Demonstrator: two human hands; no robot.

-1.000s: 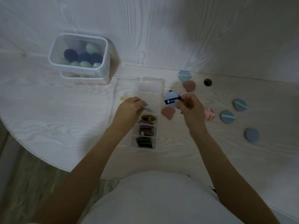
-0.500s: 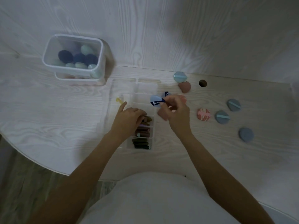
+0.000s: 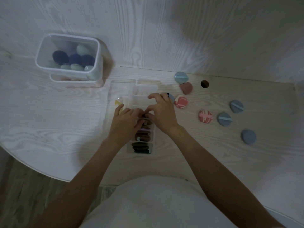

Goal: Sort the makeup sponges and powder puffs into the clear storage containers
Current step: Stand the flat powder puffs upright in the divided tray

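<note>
Hands meeting over the divided clear organizer (image 3: 144, 89) – puffs half sorted.
Left hand (image 3: 125, 124) and right hand (image 3: 162, 111) curl onto puffs in a middle compartment; exact grip unclear – loose powder puffs (image 3: 224, 118) lie rightward.

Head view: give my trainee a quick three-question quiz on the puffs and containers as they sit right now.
1. True or false: the deep clear tub at the table's far left holds dark blue and mint egg-shaped sponges.
2. Where do both hands, left hand and right hand, meet? A) over the tub B) over the divided organizer tray C) over the cable hole
3. How many pink marbled puffs lie loose on the table?

Key: 1 true. 2 B. 3 two: one beside the right hand, one further right.
</note>
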